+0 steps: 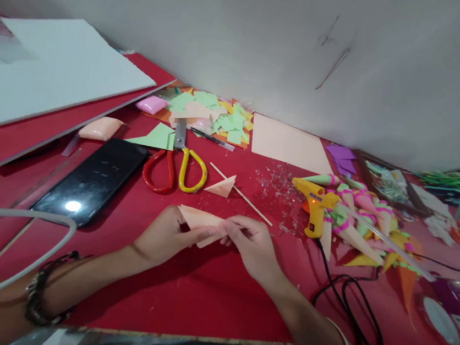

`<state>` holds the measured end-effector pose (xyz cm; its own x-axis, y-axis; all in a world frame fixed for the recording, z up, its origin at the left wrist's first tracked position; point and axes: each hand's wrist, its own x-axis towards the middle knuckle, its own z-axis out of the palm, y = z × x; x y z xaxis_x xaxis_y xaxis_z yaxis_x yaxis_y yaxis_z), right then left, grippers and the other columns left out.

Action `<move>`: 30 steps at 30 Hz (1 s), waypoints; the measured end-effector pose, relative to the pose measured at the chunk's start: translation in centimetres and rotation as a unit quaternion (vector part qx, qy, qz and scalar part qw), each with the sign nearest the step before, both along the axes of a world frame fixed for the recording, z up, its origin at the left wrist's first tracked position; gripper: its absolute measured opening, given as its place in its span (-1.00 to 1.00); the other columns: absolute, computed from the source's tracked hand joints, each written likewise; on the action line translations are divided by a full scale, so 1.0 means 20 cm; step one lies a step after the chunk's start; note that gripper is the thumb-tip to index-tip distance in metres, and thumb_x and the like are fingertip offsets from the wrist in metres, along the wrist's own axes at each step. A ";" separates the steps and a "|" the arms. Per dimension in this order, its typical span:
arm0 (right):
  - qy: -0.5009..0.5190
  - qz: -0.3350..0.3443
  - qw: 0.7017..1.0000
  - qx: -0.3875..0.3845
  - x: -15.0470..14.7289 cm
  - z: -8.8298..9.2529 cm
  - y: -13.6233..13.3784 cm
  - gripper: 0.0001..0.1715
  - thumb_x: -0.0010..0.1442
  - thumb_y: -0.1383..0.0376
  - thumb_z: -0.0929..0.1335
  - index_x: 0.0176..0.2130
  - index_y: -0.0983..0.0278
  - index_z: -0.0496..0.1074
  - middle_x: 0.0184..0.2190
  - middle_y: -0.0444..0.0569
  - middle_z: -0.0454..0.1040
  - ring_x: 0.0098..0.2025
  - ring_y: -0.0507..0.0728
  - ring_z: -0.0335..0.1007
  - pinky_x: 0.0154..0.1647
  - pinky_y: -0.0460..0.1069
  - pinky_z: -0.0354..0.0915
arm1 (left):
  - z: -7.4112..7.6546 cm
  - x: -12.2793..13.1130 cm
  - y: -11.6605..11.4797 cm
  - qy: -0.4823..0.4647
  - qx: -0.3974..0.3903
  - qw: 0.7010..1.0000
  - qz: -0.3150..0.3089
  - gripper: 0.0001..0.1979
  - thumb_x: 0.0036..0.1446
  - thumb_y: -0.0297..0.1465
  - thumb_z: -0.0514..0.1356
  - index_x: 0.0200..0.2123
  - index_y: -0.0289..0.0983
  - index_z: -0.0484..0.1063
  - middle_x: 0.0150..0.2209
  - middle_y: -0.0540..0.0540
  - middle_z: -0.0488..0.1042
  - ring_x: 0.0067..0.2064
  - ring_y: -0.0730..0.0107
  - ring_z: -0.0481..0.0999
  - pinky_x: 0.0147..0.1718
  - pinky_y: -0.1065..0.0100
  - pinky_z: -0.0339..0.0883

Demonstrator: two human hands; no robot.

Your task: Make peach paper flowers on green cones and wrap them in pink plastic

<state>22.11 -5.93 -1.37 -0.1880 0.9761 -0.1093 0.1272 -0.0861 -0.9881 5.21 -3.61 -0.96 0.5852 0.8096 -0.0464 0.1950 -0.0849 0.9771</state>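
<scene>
My left hand (166, 237) and my right hand (251, 244) both pinch a peach paper piece (199, 220) just above the red table (199, 296). The paper is partly folded or rolled between my fingers. Behind it lie a small peach paper triangle (220, 186) and a thin wooden stick (241, 194). Scissors with red and yellow handles (175, 167) lie further back to the left. A yellow glue gun (314, 207) rests to the right of my right hand, with its black cord (348, 297) trailing toward the table's front edge.
A black phone (92, 179) lies at the left. A white board (50, 69) rests at the back left. Green and orange paper scraps (215, 115), a peach sheet (287, 143) and purple paper (342, 157) line the wall. Several finished paper cones (360, 226) are piled at the right.
</scene>
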 end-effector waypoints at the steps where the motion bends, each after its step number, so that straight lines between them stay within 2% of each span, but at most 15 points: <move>1: 0.000 0.006 1.000 -0.006 0.00 0.00 0.00 -0.72 0.12 0.25 0.23 -0.54 0.30 0.35 -0.62 -0.15 0.32 -0.54 -0.03 0.25 -0.50 -0.14 0.18 | 0.00 0.00 0.00 0.001 -0.006 1.000 0.003 -0.77 0.09 -0.33 0.07 -0.42 -0.33 0.47 -0.40 -0.02 0.50 -0.33 0.41 0.45 -0.30 0.48 0.28; 5: -0.047 0.039 0.998 0.020 0.00 0.00 0.00 -0.75 0.13 0.28 0.21 -0.52 0.31 0.31 -0.58 -0.16 0.28 -0.50 -0.03 0.22 -0.48 -0.13 0.13 | -0.02 -0.01 0.00 0.056 0.031 0.997 0.034 -0.76 0.07 -0.29 0.08 -0.41 -0.33 0.45 -0.42 -0.04 0.49 -0.33 0.37 0.45 -0.36 0.47 0.28; 8: -0.113 0.076 0.987 0.088 0.00 0.00 -0.01 -0.74 0.13 0.30 0.23 -0.57 0.30 0.24 -0.58 -0.18 0.21 -0.48 -0.04 0.15 -0.45 -0.13 0.08 | -0.04 -0.01 0.00 0.110 0.119 0.987 -0.021 -0.75 0.09 -0.31 0.05 -0.47 -0.33 0.43 -0.50 -0.01 0.44 -0.43 0.46 0.38 -0.44 0.50 0.21; 11: -0.152 0.121 0.974 0.113 0.00 0.01 -0.02 -0.64 0.16 0.26 0.22 -0.62 0.30 0.17 -0.63 -0.21 0.13 -0.52 -0.05 0.07 -0.49 -0.13 0.01 | -0.06 0.00 0.00 0.131 0.174 0.974 -0.066 -0.68 0.10 -0.34 0.02 -0.62 -0.34 0.33 -0.63 0.05 0.29 -0.56 0.57 0.23 -0.57 0.54 0.07; 14: -0.155 0.106 0.974 0.124 0.00 0.00 -0.02 -0.62 0.18 0.24 0.19 -0.63 0.30 0.14 -0.63 -0.21 0.11 -0.53 -0.05 0.05 -0.50 -0.12 -0.01 | -0.07 0.00 0.00 0.138 0.158 0.976 -0.066 -0.65 0.08 -0.30 0.03 -0.67 -0.35 0.27 -0.67 0.08 0.17 -0.60 0.60 0.13 -0.64 0.55 -0.03; 18: -0.146 0.015 0.983 0.114 -0.01 0.00 -0.03 -0.60 0.18 0.21 0.18 -0.63 0.28 0.06 -0.63 -0.21 0.04 -0.55 -0.05 -0.02 -0.53 -0.11 -0.04 | -0.04 -0.01 0.01 0.128 0.112 0.983 -0.064 -0.69 0.09 -0.28 0.05 -0.59 -0.35 0.34 -0.63 0.05 0.29 -0.56 0.58 0.23 -0.59 0.57 0.05; 21: -0.130 -0.025 0.986 0.098 -0.01 0.00 -0.03 -0.61 0.17 0.20 0.18 -0.62 0.27 0.05 -0.63 -0.21 0.01 -0.55 -0.04 -0.03 -0.54 -0.11 -0.05 | -0.02 -0.01 0.01 0.116 0.091 0.988 -0.042 -0.64 0.12 -0.29 0.02 -0.65 -0.34 0.31 -0.66 0.06 0.29 -0.59 0.60 0.26 -0.58 0.58 0.07; 25: -0.113 -0.019 0.990 0.080 -0.01 0.00 -0.03 -0.64 0.17 0.18 0.17 -0.58 0.27 0.13 -0.62 -0.20 0.05 -0.54 -0.03 0.00 -0.53 -0.12 -0.01 | -0.01 -0.02 0.02 0.098 0.071 0.993 -0.010 -0.55 0.13 -0.25 -0.01 -0.75 -0.33 0.19 -0.75 0.09 0.17 -0.65 0.63 0.18 -0.64 0.57 0.02; 30: -0.126 0.010 0.988 0.089 -0.01 0.01 -0.04 -0.70 0.19 0.21 0.16 -0.51 0.28 0.22 -0.58 -0.18 0.15 -0.52 -0.03 0.06 -0.49 -0.11 0.04 | 0.00 -0.02 0.02 0.071 0.053 0.996 -0.022 -0.53 0.12 -0.26 -0.02 -0.78 -0.33 0.14 -0.77 0.09 0.13 -0.67 0.64 0.13 -0.65 0.56 0.00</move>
<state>21.96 -6.65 -1.17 -0.1965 0.9803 0.0173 0.3716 0.0908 -0.9239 4.72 -3.18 -1.00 0.6141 0.7878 -0.0468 0.3245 -0.1979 0.9250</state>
